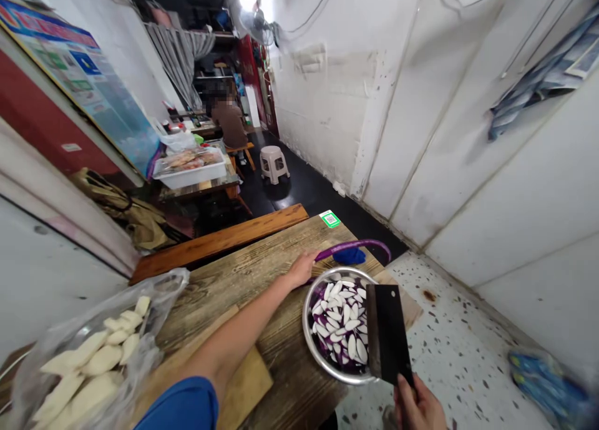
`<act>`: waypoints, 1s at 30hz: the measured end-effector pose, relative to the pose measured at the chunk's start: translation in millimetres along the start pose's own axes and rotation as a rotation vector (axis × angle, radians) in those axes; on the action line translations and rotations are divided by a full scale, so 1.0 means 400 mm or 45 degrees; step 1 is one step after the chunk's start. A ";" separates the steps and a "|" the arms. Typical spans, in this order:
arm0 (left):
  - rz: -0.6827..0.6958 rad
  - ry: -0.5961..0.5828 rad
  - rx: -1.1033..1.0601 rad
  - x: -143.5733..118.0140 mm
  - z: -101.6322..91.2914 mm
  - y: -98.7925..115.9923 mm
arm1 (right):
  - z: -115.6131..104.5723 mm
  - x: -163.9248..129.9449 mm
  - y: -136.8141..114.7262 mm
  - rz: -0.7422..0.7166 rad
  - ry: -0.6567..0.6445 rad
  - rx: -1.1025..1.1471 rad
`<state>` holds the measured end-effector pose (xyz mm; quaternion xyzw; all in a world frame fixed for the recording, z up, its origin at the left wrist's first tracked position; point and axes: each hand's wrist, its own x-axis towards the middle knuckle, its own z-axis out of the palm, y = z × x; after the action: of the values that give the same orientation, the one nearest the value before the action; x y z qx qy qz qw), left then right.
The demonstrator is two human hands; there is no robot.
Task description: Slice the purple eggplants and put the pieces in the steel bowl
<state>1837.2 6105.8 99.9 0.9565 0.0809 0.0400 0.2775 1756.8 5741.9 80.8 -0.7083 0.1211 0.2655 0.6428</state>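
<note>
**Hands at the eggplant bowl**

While the left hand (302, 269) lies at the far edge of the wooden table (243, 280), its fingers curl loosely over the near end of a whole purple eggplant (355, 248), touching it; whether they truly clasp it cannot be told from this angle. The left arm stretches long from the blue sleeve (185, 406) at the bottom of the view, diagonally across the tabletop, forearm bare and nearly straight. The right hand (416, 408) sits low at the bottom edge, fingers clenched around the handle of a dark cleaver (386, 333), whose broad blade stands upright and overlaps the right side of a metal bowl (314, 349). The bowl, near the table's right edge, is full of sliced eggplant (339, 324), white flesh with purple skin. The whole eggplant lies just beyond the bowl, curving toward the right over something blue. A green sticker (330, 218) marks the table's far corner. To the left, a clear plastic bag (93, 355) holds pale cut pieces. Beyond the table runs a wooden bench (219, 241), and farther back a seated person (230, 121) faces away, near a white stool (274, 163).
</note>
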 end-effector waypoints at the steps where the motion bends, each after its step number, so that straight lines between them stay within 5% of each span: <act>1: -0.015 0.010 -0.048 0.003 0.003 0.011 | -0.007 -0.001 0.008 -0.005 0.007 0.019; 7: -0.033 0.104 -0.344 -0.090 -0.095 0.031 | -0.090 -0.001 0.025 -0.059 0.070 -0.043; 13: -0.439 0.281 -0.335 -0.417 -0.180 -0.064 | -0.128 0.000 -0.014 -0.128 0.167 0.027; 17: -0.652 0.367 -0.222 -0.675 -0.182 -0.158 | -0.075 -0.021 -0.038 -0.182 0.108 -0.039; 21: -0.796 0.408 -0.166 -0.890 -0.174 -0.225 | 0.024 -0.066 -0.034 -0.226 -0.167 -0.120; 30: -0.980 0.210 -0.240 -1.253 -0.174 -0.210 | 0.192 -0.154 0.071 -0.328 -0.639 -0.446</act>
<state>1324.6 6123.4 97.5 0.8203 0.4510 0.0172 0.3512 1674.1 5802.2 86.9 -0.7299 -0.1793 0.3651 0.5494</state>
